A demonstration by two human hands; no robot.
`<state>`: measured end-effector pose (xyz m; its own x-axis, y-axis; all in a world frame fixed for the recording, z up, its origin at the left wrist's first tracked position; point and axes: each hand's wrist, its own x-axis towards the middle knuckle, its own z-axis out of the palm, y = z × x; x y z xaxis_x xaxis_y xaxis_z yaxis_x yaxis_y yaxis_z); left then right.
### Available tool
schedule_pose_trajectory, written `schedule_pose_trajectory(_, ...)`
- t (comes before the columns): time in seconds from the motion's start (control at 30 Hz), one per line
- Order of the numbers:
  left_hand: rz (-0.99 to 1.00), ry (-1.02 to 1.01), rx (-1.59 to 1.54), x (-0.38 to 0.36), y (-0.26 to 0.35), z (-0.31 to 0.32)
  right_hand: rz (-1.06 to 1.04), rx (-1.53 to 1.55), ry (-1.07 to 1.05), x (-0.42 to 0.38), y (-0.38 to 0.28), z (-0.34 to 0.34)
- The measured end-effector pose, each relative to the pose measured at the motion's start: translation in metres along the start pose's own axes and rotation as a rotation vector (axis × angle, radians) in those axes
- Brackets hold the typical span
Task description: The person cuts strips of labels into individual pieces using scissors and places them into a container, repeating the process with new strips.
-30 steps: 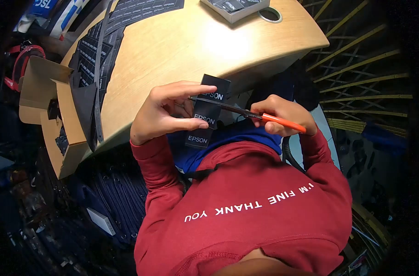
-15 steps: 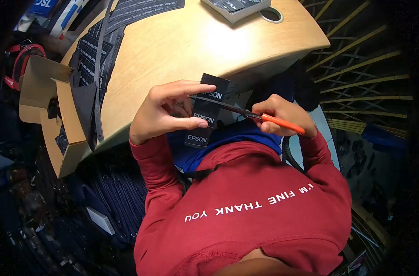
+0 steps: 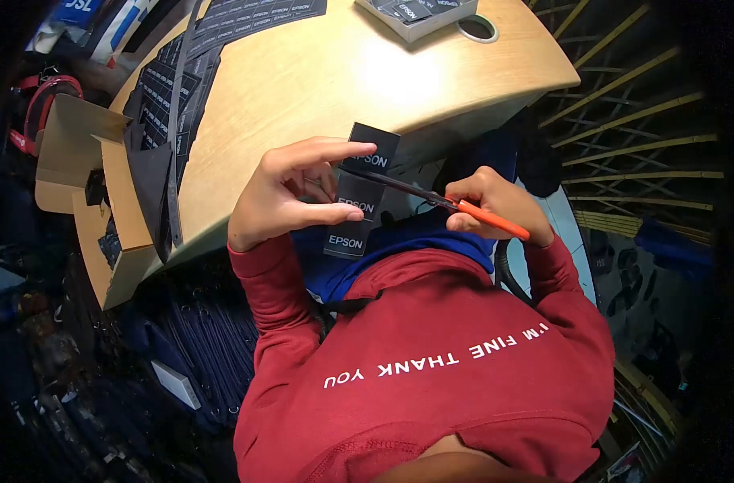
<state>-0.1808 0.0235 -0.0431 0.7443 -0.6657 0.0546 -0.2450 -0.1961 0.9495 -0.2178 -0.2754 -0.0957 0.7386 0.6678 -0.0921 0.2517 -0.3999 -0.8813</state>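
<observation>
My left hand point(image 3: 274, 189) pinches a black strip of EPSON labels point(image 3: 351, 241) between its thumb and fingers, in front of the desk's near edge. White lettering repeats down the strip. In my right hand point(image 3: 500, 197) is a pair of scissors point(image 3: 496, 220) with orange handles. Their dark blades lie across the strip, between the top label and the middle one, and look closed or nearly so. The top label tilts slightly out of line with the part below. Whether it is fully cut off cannot be seen.
Printed black label sheets point(image 3: 246, 20) lie on the wooden desk point(image 3: 278, 97), with a long metal ruler point(image 3: 176, 105) at the left. A shallow box of cut labels point(image 3: 419, 30) stands near a round hole rim point(image 3: 478, 29). An open cardboard box point(image 3: 129, 233) sits left of the desk.
The scissor blades have come closer together across the strip. The top label has shifted slightly up and left, and tilts away from the middle one. Both hands stay nearly in place.
</observation>
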Motion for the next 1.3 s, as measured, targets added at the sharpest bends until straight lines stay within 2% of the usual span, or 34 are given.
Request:
schedule_pose_trajectory(0.13, -0.056, 0.094, -0.054, -0.001, -0.007, 0.001, 0.046, 0.077, 0.061, -0.010, 0.006, 0.001)
schedule_pose_trajectory(0.2, -0.101, 0.142, -0.062, 0.001, -0.008, 0.005, 0.163, 0.251, 0.144, -0.017, 0.009, 0.004)
schedule_pose_trajectory(0.23, -0.113, 0.185, -0.125, 0.003, -0.009, 0.008, 0.162, 0.251, 0.146, -0.017, 0.010, 0.008)
schedule_pose_trajectory(0.3, -0.123, 0.222, -0.187, 0.007, -0.012, 0.014, 0.098, 0.407, 0.370, -0.016, 0.009, 0.016)
schedule_pose_trajectory(0.33, -0.113, 0.218, -0.194, 0.008, -0.014, 0.017, 0.100, 0.408, 0.374, -0.014, 0.006, 0.021)
schedule_pose_trajectory(0.4, -0.092, 0.207, -0.208, 0.011, -0.017, 0.023, 0.044, 0.641, 0.557, -0.004, -0.005, 0.031)
schedule_pose_trajectory(0.53, -0.075, 0.195, -0.275, 0.017, -0.017, 0.039, -0.001, 0.865, 0.631, 0.020, -0.002, 0.051)
schedule_pose_trajectory(0.77, -0.080, 0.210, -0.228, 0.022, -0.023, 0.051, -0.043, 0.769, 0.739, 0.041, -0.006, 0.055)
schedule_pose_trajectory(0.83, -0.050, 0.302, -0.328, 0.021, -0.024, 0.056, -0.060, 0.752, 0.775, 0.044, -0.005, 0.054)
schedule_pose_trajectory(0.9, -0.045, 0.301, -0.321, 0.020, -0.023, 0.058, -0.101, 0.788, 0.811, 0.045, -0.004, 0.052)
schedule_pose_trajectory(1.13, 0.020, 0.418, -0.274, 0.018, -0.029, 0.066, -0.125, 0.780, 0.813, 0.048, -0.009, 0.045)
schedule_pose_trajectory(1.3, 0.070, 0.401, -0.230, 0.016, -0.030, 0.066, -0.152, 0.837, 0.795, 0.052, -0.007, 0.044)
